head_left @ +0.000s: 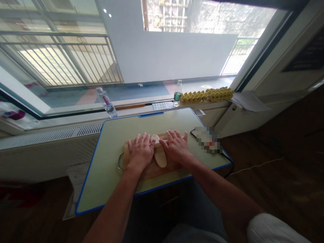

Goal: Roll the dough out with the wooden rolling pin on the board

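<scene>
A strip of pale dough [161, 158] lies lengthwise on a wooden cutting board [152, 173]. Across the dough is a light rolling pin [158, 142], seen only between the hands, its ends hidden under them. My left hand [141, 150] lies over the left part of the pin, fingers stretched forward and the thumb close to the dough. Over the right part rests my right hand [177, 145], its fingers also extended and somewhat spread, its thumb pointing inward. Both palms face down, so their undersides cannot be seen.
The board lies on a small green table [101, 179] with a blue edge. A metal handle [119, 162] projects at the board's left. A blurred-out object [209, 140] with a black cable lies right. Bottles [107, 103] and yellow egg trays [207, 95] line the windowsill.
</scene>
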`<state>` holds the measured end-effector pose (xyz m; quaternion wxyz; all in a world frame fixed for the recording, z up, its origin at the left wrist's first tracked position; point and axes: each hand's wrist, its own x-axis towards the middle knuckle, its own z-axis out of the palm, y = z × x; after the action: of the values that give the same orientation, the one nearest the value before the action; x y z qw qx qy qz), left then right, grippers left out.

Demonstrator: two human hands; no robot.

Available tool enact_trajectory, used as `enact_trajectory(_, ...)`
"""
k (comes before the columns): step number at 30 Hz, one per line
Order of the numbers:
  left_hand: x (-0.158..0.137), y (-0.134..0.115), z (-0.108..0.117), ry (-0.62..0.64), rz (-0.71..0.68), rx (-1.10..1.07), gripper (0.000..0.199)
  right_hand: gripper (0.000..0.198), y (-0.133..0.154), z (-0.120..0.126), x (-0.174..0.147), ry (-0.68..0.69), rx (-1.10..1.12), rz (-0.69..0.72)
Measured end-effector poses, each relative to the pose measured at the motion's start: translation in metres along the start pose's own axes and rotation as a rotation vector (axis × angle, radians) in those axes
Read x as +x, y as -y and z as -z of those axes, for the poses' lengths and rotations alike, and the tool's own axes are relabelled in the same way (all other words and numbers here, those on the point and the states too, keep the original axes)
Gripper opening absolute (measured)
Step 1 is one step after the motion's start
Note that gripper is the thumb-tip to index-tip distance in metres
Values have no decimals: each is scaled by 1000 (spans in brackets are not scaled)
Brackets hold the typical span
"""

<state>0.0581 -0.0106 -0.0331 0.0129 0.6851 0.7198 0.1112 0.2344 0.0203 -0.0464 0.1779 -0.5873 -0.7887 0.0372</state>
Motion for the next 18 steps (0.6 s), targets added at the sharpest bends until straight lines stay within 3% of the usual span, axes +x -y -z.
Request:
enact_trajectory(9, -55, -4, -10, -68, -28, -30, 67, 69, -8, 1, -49, -21, 1, 40)
enact_trajectory(18, -62, -4, -14, -93, -36, -37, 68, 68, -6, 2, -56, -41, -40, 55)
